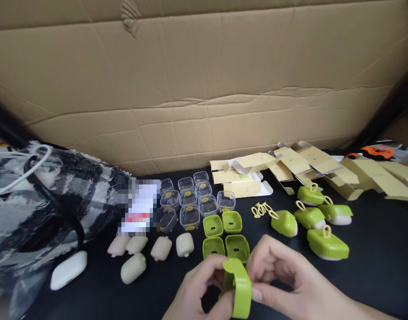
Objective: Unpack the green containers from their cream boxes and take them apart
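A hollow green plastic cap (pixel 243 291) stands on its side in my left hand (pixel 199 289), with the thumb and fingers closed around its near edge. My right hand (pixel 287 275) is closed in a pinch against the cap's right side; whatever lies between its thumb and fingertips is hidden. Just beyond my hands, several matching green caps (pixel 213 226) lie open side up, each with a slot in its floor. Small cream loops (pixel 261 209) are bunched to their right. Farther right sit several green-topped pieces (pixel 328 243) with cream loops and pale bases.
Clear plastic cups (pixel 189 216) with yellow stickers stand in rows behind the caps. Several pale rounded pieces (pixel 184 245) and a white case (pixel 69 270) lie left. Flattened cartons (pixel 292 162) line the back, before a cardboard wall (pixel 204 80). A shaggy plaid cloth (pixel 90 191) fills the left.
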Demonstrator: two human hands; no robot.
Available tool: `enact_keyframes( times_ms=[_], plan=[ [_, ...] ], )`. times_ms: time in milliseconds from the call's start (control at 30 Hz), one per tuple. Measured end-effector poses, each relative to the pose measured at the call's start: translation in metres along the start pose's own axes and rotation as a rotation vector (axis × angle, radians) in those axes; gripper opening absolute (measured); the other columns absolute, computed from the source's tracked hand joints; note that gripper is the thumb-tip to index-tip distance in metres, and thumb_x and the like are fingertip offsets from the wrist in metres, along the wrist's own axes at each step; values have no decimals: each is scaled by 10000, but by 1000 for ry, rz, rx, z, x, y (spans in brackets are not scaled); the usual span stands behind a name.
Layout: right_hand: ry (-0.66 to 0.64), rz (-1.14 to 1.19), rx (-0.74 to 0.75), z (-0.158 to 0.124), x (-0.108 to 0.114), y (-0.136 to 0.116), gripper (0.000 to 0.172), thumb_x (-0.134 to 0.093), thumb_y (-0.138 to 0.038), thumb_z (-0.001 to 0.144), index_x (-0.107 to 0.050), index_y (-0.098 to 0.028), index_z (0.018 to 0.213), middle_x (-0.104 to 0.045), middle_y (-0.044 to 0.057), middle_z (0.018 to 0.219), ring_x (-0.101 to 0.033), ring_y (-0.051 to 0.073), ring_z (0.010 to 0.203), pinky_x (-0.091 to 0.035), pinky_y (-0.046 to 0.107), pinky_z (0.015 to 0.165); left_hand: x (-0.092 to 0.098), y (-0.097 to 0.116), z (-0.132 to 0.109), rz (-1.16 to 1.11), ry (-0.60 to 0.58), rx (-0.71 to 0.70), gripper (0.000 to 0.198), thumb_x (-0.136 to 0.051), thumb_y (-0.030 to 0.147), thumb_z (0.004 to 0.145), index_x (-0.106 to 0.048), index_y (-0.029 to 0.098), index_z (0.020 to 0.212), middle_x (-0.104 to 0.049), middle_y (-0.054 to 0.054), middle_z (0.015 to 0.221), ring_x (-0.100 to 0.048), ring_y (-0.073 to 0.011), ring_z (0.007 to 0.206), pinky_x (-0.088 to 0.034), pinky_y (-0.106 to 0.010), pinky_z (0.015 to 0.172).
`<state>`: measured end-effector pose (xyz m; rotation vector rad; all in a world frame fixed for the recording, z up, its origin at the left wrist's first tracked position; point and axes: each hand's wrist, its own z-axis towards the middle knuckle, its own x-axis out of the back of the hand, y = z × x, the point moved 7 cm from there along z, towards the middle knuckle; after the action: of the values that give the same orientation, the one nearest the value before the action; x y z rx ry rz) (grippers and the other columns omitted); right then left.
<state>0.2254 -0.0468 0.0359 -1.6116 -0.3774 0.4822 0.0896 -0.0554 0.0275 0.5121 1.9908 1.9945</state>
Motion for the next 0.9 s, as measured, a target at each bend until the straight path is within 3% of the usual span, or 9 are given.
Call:
enact_keyframes(
  times_ms=[133,233,367,500,600,733,800,900],
  plan=[
    [-12,16,76,1,-2,-9,181,-622,-344,888,-508,-203,890,-618,-3,811,-611,111,737,-514,246,684,-2,20,-6,-24,2,-240,339,-627,409,853,-599,253,1152,-531,-116,1262,-612,-246,1044,-501,-334,869],
    [48,-213,203,-4,5,-26,82,-572,-208,894,-533,-226,963,-652,25,900,-659,143,834,-552,268,756,3,30,-9,36,41,-332,508,-708,267,801,-474,296,1250,-573,-102,1240,-595,-250,1103,-489,-338,914],
    [153,-781,631,-24,6,-62,382,-633,-89,781,-579,-272,1112,-641,54,1074,-642,189,1021,-544,261,864,6,31,-3,397,7,-377,653,-739,158,735,-427,331,1282,-625,-48,1182,-624,-215,1031,-498,-292,900],
    [227,-1177,973,-36,-12,-70,120,-627,-201,883,-688,-229,982,-719,14,959,-672,130,917,-473,235,982,-3,26,-6,717,-71,-641,549,-636,338,822,-435,206,1315,-635,-106,1118,-619,-233,965,-522,-317,843],
    [214,-1163,920,-26,-15,-65,209,-553,-312,938,-696,-223,814,-731,-26,996,-664,87,920,-404,183,1041,-11,21,-9,907,-62,-716,455,-503,327,910,-418,174,1329,-656,-104,1071,-625,-209,882,-521,-293,788],
    [-27,-1186,812,-19,-24,-63,177,-561,-276,934,-700,-209,849,-719,-2,1057,-645,93,1001,-382,181,1062,-20,34,-13,1024,-36,-753,318,-265,256,986,-537,159,1120,-683,-59,827,-600,-178,671,-502,-255,608],
    [-122,-1144,764,-22,-25,-65,108,-607,-217,897,-699,-203,843,-712,19,1034,-639,118,1010,-414,208,1041,-24,39,-14,1026,-107,-724,309,-255,219,985,-557,158,1005,-681,-51,781,-586,-168,637,-490,-241,567],
    [-161,-966,665,-24,-17,-69,66,-701,-149,784,-675,-201,816,-668,37,982,-634,139,957,-508,202,893,-24,45,-16,993,-183,-716,254,-303,217,986,-548,153,1007,-708,-66,878,-601,-161,671,-504,-236,590]
  ],
)
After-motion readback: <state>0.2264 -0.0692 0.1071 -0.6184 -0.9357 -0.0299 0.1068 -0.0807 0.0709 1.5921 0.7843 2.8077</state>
